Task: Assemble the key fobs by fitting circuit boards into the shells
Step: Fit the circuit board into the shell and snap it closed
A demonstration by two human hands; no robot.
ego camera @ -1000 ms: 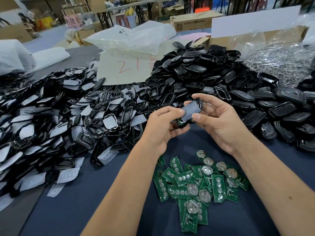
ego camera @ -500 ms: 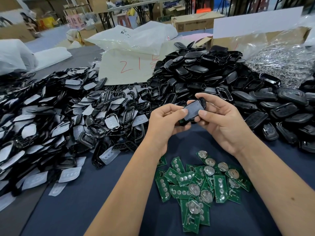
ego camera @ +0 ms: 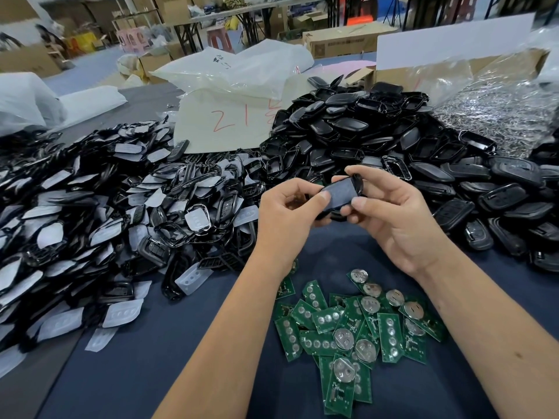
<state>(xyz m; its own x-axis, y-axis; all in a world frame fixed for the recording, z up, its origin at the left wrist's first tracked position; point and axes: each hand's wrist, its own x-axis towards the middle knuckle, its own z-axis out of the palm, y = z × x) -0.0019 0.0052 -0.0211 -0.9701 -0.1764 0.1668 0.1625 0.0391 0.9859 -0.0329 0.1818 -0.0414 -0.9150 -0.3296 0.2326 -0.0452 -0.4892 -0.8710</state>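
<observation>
A black key fob shell [ego camera: 343,193] with a pale pad face is held between both hands above the dark blue table mat [ego camera: 151,358]. My left hand [ego camera: 284,216] grips its near end, thumb pressed on the face. My right hand [ego camera: 393,219] pinches its far end between thumb and fingers. Whether a board sits inside it is hidden. Several green circuit boards [ego camera: 357,331] with round silver battery clips lie in a loose heap on the mat below my hands.
A big pile of black shell halves [ego camera: 363,137] rises behind my hands and spreads right. Shell frames mixed with white rubber pads [ego camera: 90,219] cover the left. White paper marked in red [ego camera: 223,122], plastic bags and a heap of metal parts [ego camera: 499,110] lie beyond.
Both hands have stayed together on the shell and shifted slightly; the shell has turned a little, its face now lying flatter toward me. The green board edge seen below it earlier is hidden.
</observation>
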